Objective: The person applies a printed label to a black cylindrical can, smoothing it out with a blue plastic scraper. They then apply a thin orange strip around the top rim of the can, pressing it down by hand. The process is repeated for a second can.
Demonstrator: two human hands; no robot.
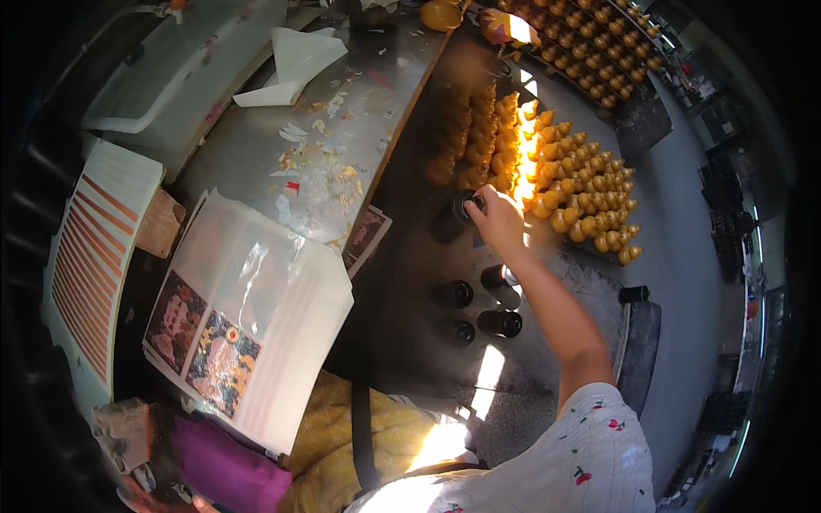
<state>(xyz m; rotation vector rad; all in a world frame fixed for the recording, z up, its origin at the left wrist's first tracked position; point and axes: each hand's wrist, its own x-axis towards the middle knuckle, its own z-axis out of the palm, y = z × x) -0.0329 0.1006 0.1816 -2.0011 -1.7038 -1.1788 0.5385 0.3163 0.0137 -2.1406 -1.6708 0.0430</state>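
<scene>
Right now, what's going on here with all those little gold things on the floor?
A person reaches out with the right hand, which is closed on a dark bottle at the edge of a big cluster of golden gourd-shaped pieces set out in rows. Four more dark bottles stand closer in. On the left, a metal worktable carries paper scraps, and a stack of clear-wrapped printed sheets lies near its edge. The left hand is out of view.

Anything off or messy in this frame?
Yes: torn paper scraps lie scattered across the metal bench, and a white sheet sits crumpled at its far end. The gourds stand in neat rows; the right hand grips a dark bottle beside them. No spills visible.
</scene>
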